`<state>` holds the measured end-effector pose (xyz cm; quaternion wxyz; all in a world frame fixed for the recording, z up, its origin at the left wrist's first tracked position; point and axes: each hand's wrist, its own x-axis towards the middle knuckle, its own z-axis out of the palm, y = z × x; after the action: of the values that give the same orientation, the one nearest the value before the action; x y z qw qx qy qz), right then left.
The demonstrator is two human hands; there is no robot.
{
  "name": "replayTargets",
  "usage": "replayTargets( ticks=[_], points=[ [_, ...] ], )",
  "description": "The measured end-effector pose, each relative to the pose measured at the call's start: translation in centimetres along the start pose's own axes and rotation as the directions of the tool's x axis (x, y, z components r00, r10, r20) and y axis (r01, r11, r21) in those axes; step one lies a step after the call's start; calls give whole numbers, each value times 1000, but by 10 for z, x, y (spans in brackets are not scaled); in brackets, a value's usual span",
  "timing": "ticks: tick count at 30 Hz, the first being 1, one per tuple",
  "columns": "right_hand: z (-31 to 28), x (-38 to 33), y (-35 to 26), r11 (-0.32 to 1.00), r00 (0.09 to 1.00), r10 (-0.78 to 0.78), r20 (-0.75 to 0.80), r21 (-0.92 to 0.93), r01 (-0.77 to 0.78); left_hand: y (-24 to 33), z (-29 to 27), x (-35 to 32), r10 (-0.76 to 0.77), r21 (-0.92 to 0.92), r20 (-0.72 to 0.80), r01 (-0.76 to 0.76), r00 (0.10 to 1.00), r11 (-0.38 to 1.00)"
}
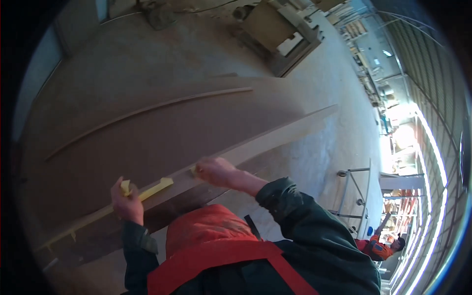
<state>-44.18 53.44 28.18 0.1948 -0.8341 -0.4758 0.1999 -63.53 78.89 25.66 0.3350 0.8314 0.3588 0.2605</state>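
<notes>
A long pale wooden board (255,150) runs diagonally in front of me, along the near edge of a wide brown panel (196,120). My left hand (129,202) is closed on a yellow, folded strip (156,189), perhaps sandpaper; one end sticks up above the fingers, and the other reaches right along the board. Further right, my right hand (216,172) is closed just over the board's surface, somewhat blurred. A small yellowish piece (195,170) shows at its fingertips, its kind too unclear to name.
A thin wooden strip (162,106) lies across the brown panel. Beyond it on the floor stands a bulky wooden stand (275,34). To the right are a metal frame on wheels (356,196) and a person in red and orange clothing (378,247). Shelves with materials (364,59) line the far right.
</notes>
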Motion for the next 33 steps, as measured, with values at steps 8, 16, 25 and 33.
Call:
replayTargets(
  ticks=[8, 16, 25, 33],
  points=[
    [-3, -1, -19, 998, 1000, -9, -28, 63, 11, -10, 6, -1, -33, 50, -43, 35, 999, 998],
    [-14, 16, 2, 1000, 1000, -9, -16, 18, 9, -8, 4, 0, -5, 87, -80, 12, 997, 996],
    [-4, 66, 68, 975, 990, 133, -45, -176, -139, -5, 4, 0, -64, 79, -76, 70, 995, 994],
    [-29, 102, -22, 898, 980, 12, -200, 433, 77, 7, -10, 18, -469, -610, -14, 365, 883, 704]
  ],
)
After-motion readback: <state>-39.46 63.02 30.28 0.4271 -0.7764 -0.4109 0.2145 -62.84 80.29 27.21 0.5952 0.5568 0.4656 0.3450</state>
